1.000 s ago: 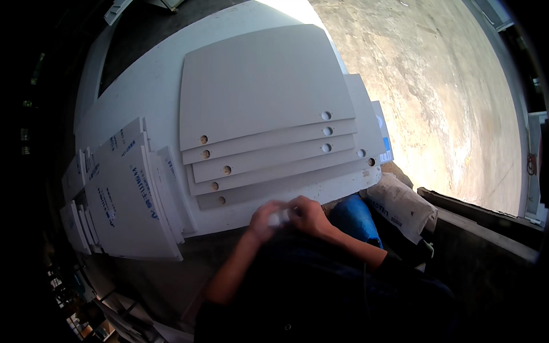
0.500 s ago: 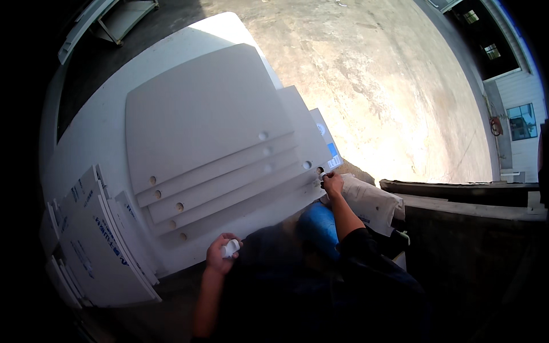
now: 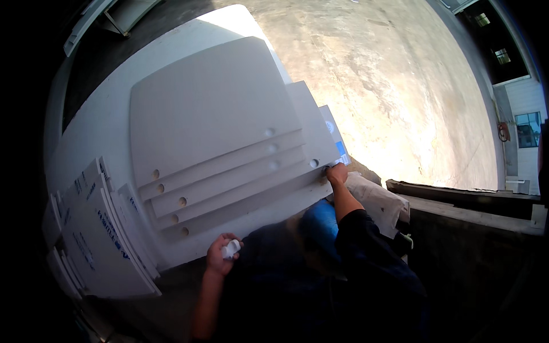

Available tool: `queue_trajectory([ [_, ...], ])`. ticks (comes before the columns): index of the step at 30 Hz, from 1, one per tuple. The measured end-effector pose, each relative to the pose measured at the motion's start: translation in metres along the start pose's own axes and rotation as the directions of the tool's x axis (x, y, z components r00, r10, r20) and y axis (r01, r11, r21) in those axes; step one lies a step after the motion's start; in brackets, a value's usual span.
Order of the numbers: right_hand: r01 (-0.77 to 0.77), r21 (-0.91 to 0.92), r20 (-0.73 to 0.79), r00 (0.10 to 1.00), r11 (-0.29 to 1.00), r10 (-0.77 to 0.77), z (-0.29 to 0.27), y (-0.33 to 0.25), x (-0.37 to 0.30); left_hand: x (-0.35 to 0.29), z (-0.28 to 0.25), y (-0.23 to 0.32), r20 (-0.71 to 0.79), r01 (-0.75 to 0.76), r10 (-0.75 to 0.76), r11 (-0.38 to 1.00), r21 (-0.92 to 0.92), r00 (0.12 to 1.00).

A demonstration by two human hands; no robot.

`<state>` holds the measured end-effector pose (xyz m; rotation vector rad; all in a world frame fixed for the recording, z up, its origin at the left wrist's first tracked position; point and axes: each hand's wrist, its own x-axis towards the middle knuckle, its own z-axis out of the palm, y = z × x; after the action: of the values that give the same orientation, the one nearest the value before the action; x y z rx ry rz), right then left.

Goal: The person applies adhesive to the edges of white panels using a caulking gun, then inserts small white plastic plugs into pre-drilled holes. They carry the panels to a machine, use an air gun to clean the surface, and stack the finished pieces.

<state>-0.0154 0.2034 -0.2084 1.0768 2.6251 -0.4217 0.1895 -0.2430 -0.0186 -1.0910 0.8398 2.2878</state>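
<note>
Flat grey-white panels (image 3: 209, 106) lie in a staggered stack, their near edges stepped. Round bare holes (image 3: 182, 202) show near their left ends. Toward the right ends, several holes hold smooth white caps (image 3: 314, 163). My left hand (image 3: 216, 257) is closed around a few small white round caps (image 3: 231, 249), held off the near edge of the stack. My right hand (image 3: 338, 172) reaches to the near right corner of the lowest panel, fingers pressed together at the hole there. The hand hides that hole and whatever the fingertips pinch.
A white table (image 3: 166, 254) carries the stack. More panels with blue print (image 3: 97, 228) lean at the left. A blue rounded object (image 3: 319, 223) and a pale wrapped bundle (image 3: 374, 200) sit below my right arm. Sunlit concrete floor (image 3: 389, 97) stretches beyond.
My right hand has pushed in over the corner hole, which was visible before beside a whitish bit at the fingertips. The left hand keeps its caps. The whole view has shifted slightly.
</note>
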Motion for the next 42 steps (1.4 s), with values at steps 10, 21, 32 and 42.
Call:
queue_trajectory([
  [10,0.365,-0.101,0.133,0.927,0.926,-0.351,-0.023,0.015,-0.048,0.0,-0.01,-0.004,-0.045,-0.031,0.026,0.993,-0.115,0.999],
  [21,0.479,-0.197,0.439,0.823,0.855,-0.36,-0.05,-0.012,-0.055,0.002,-0.018,-0.007,0.043,0.037,-0.033,0.996,-0.082,0.999],
  [32,0.142,0.018,0.518,0.846,0.99,-0.13,-0.004,0.019,-0.038,-0.029,-0.068,0.006,0.0,0.076,-0.076,0.995,-0.063,0.997],
  [42,0.107,-0.051,0.597,0.8,0.993,-0.056,-0.051,-0.036,-0.07,-0.065,-0.108,0.021,0.013,0.015,-0.013,0.996,-0.093,1.0],
])
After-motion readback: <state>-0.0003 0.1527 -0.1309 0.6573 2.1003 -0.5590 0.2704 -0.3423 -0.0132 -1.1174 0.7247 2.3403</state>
